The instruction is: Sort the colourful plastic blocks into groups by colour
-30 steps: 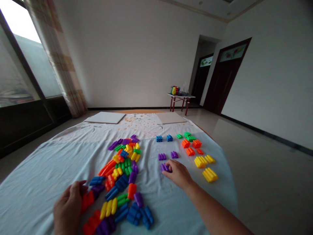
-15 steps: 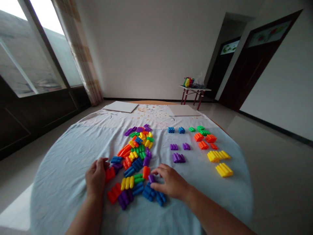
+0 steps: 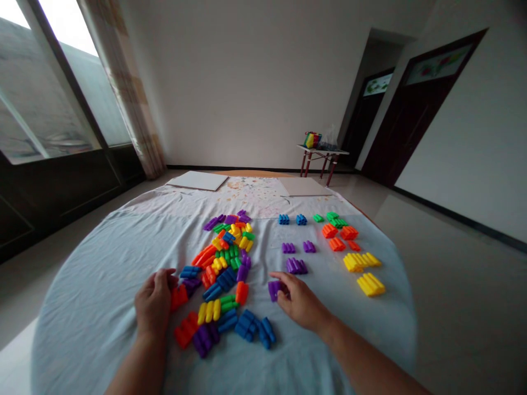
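My right hand pinches a purple plastic building block made of joined tubes, just right of a loose pile of blocks. My left hand rests at the pile's left edge with its fingers curled. Its fingertips are partly hidden, beside an orange-red block. Around the pile's near side lie a yellow block, a dark purple block and several blue blocks. Beyond my right hand sit purple blocks in a group.
Further right are groups of yellow blocks, orange blocks, green blocks and blue blocks. A white board and a beige board lie at the far end of the cloth-covered table. A small side table stands behind.
My right hand has moved right, carrying the purple block away from the pile. My left hand stays beside the orange-red block. The whole view has shifted slightly.
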`<state>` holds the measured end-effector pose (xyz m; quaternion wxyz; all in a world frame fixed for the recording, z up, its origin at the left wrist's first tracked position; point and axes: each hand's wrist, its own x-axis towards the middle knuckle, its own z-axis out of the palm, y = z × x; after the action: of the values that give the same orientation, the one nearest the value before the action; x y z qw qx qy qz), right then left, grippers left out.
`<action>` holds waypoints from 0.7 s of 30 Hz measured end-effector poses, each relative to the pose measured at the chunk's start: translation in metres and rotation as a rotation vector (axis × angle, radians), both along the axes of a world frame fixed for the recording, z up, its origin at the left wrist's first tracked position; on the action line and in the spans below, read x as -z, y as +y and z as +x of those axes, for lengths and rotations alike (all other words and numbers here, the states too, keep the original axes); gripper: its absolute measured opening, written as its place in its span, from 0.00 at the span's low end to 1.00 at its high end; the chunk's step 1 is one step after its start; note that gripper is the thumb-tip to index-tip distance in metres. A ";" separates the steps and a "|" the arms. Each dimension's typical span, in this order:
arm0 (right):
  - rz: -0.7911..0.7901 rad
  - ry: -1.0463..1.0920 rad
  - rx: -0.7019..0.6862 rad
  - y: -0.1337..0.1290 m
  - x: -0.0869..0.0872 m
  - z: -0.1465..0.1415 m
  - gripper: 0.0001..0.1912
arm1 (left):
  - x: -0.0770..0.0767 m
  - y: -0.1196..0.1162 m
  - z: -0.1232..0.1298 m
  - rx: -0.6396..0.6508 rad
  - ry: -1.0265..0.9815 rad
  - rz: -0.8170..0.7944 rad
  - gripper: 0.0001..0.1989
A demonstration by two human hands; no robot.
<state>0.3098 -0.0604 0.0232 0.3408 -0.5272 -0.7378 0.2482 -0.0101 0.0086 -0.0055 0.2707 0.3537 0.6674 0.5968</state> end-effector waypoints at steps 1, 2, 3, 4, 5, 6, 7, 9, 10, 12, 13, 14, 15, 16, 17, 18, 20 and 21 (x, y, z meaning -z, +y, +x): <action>-0.016 0.006 0.005 -0.001 0.001 0.003 0.20 | 0.001 0.001 0.000 -0.002 -0.002 0.001 0.19; -0.037 0.007 0.008 -0.003 0.002 0.006 0.18 | 0.002 0.001 0.000 -0.005 -0.004 0.003 0.19; -0.059 0.000 0.013 -0.004 0.002 0.008 0.16 | 0.003 0.001 0.000 -0.008 -0.007 0.003 0.19; -0.078 -0.017 0.022 -0.005 0.001 0.010 0.14 | 0.003 0.001 0.000 -0.009 -0.009 0.003 0.19; -0.093 -0.043 0.033 -0.006 0.000 0.013 0.12 | 0.003 0.001 0.000 -0.009 -0.009 0.003 0.20; -0.103 -0.077 0.043 -0.007 -0.001 0.016 0.12 | 0.003 0.001 0.000 -0.007 -0.008 0.003 0.20; -0.109 -0.118 0.052 -0.009 -0.003 0.019 0.12 | 0.003 0.000 0.000 -0.004 -0.008 0.002 0.20; -0.115 -0.201 0.069 -0.011 -0.007 0.025 0.13 | 0.002 -0.001 0.000 0.000 -0.009 0.001 0.20; -0.117 -0.232 0.078 -0.012 -0.009 0.029 0.13 | 0.001 -0.002 0.000 0.000 -0.010 0.000 0.20; -0.115 -0.259 0.090 -0.013 -0.013 0.034 0.14 | 0.001 -0.002 0.000 0.000 -0.013 -0.003 0.20; -0.103 -0.253 0.080 -0.013 -0.014 0.036 0.14 | 0.001 -0.002 0.000 -0.001 -0.012 -0.004 0.20; -0.084 -0.241 0.053 -0.013 -0.015 0.037 0.15 | 0.001 -0.002 0.000 -0.001 -0.009 -0.004 0.20; -0.059 -0.228 0.012 -0.012 -0.015 0.037 0.17 | 0.001 -0.002 -0.001 -0.003 -0.005 -0.006 0.20; -0.034 -0.221 -0.038 -0.011 -0.014 0.038 0.20 | 0.001 -0.002 -0.001 -0.005 0.000 -0.008 0.20; -0.014 -0.221 -0.090 -0.010 -0.013 0.037 0.22 | 0.002 -0.002 -0.001 -0.009 0.003 -0.010 0.20; -0.003 -0.227 -0.136 -0.008 -0.011 0.037 0.24 | 0.003 -0.001 -0.001 -0.013 0.006 -0.012 0.20; 0.000 -0.242 -0.187 -0.006 -0.007 0.036 0.24 | 0.005 0.000 -0.003 -0.021 0.006 -0.014 0.20; -0.001 -0.244 -0.194 -0.005 -0.005 0.036 0.23 | 0.006 0.001 -0.004 -0.022 0.005 -0.018 0.21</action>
<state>0.3456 -0.0653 0.0284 0.2229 -0.4798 -0.8210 0.2146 -0.0143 0.0093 -0.0118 0.2656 0.3453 0.6773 0.5929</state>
